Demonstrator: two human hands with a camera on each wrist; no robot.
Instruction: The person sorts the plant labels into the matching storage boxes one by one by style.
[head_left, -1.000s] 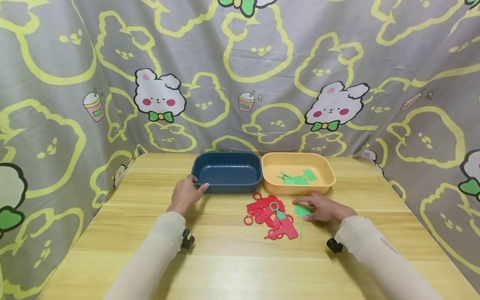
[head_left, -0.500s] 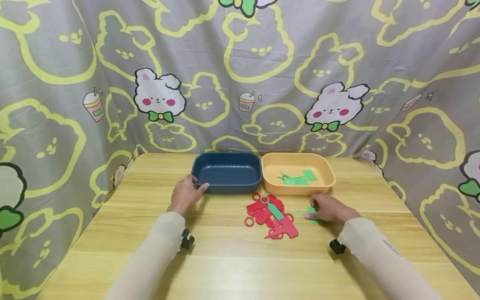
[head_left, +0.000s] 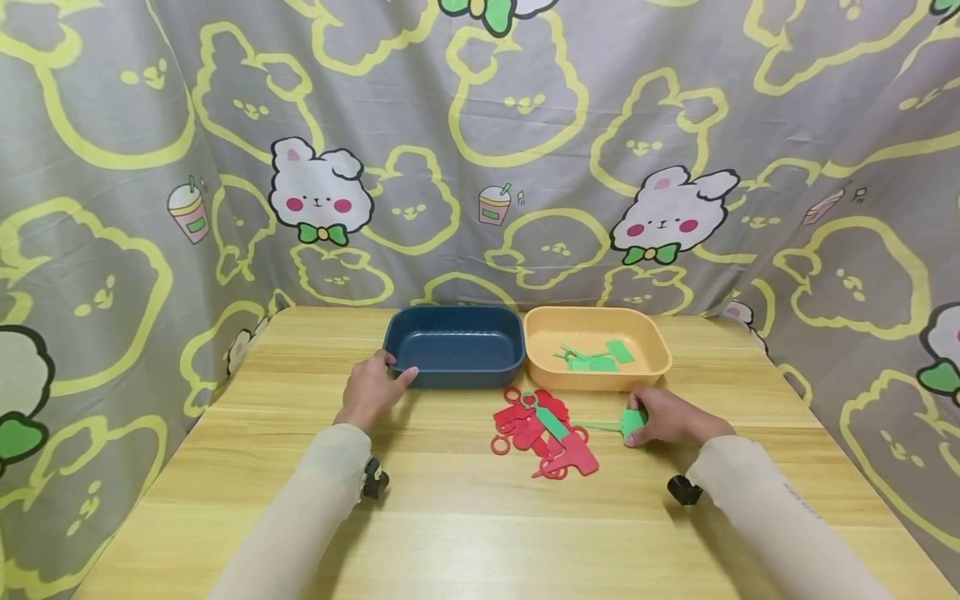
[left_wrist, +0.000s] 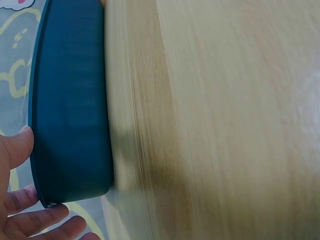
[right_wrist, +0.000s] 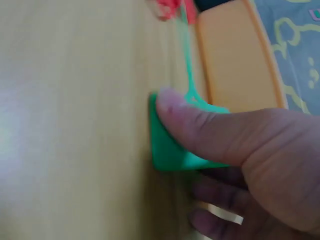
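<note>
My right hand [head_left: 663, 418] pinches a flat green tag [head_left: 632, 423] just in front of the yellow bin [head_left: 600, 382]. In the right wrist view, the thumb lies across the tag's square plate [right_wrist: 172, 147], and a thin tail reaches away toward the red pieces. At the front left corner of the dark blue bin [head_left: 461, 379], my left hand [head_left: 371, 387] rests with its thumb and fingers touching the rim; its fingers look loosely spread in the left wrist view. Between the hands lies a pile of red flat pieces and rings [head_left: 528, 425], topped by a green strip with a ring end [head_left: 551, 419].
The two bins stand side by side at the back of the wooden table [head_left: 480, 533]. Several green tags [head_left: 596, 362] lie inside the yellow bin. A patterned curtain [head_left: 420, 208] hangs behind and at both sides.
My right hand has taken hold of the green tag beside the pile and drawn it rightward, its tail turning to point left. The green strip on the pile has shifted. My left hand has stayed put.
</note>
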